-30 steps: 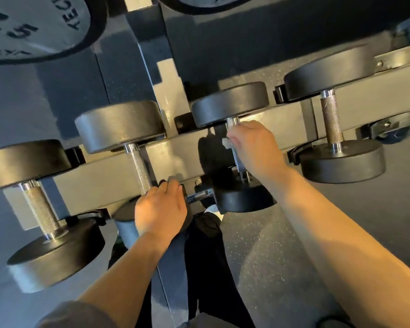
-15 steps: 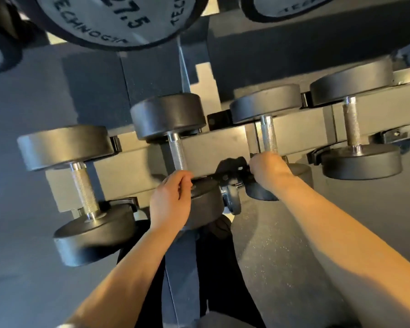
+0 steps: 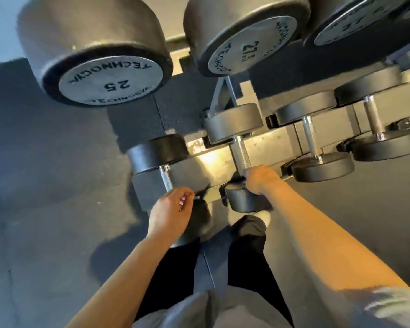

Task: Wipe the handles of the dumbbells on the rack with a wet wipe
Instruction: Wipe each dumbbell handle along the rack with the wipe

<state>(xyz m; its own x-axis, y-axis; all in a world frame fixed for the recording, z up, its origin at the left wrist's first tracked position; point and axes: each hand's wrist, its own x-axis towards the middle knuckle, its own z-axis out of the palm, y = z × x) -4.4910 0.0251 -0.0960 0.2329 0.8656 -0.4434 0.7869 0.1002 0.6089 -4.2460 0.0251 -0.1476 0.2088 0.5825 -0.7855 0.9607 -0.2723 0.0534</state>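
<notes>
Step in hand, as judged: wiping the handle (image 3: 240, 151) of the dumbbell under the right hand (image 3: 260, 179). That hand is curled round the near end of this handle, just above the near head (image 3: 243, 197). The wipe is not visible; whether it sits inside the grip cannot be told.

The left hand (image 3: 172, 209) rests at the near end of the neighbouring handle (image 3: 166, 178), fingers loosely curled, fingertips (image 3: 184, 199) drawn in towards the palm. Whether it pinches anything cannot be told.

Location of the task items: both handles run away from the hands towards the rack rail (image 3: 208, 159), which lies just beyond the knuckles. 2 more dumbbells (image 3: 317, 147) sit to the right of the right hand, untouched. 2 large heads, marked 25 (image 3: 111, 84) and 27.5 (image 3: 249, 49), hang on an upper tier, well above both hands.

Next move, as judged: slide the right hand along the full length of the handle towards the far head (image 3: 233, 121), keeping the grip closed so the knurling is covered all round, then shift to the next handle.

Materials:
- Handles: bright metal cylinders, finely knurled, with smooth collars at the ends.
- Heads: matt black, round, thick discs, probably rubber-coated.
- Upper heads: grey end caps with printed numerals.
- Rail: flat painted metal, scuffed in places.
- Floor (image 3: 45, 209): dark speckled matting.
</notes>
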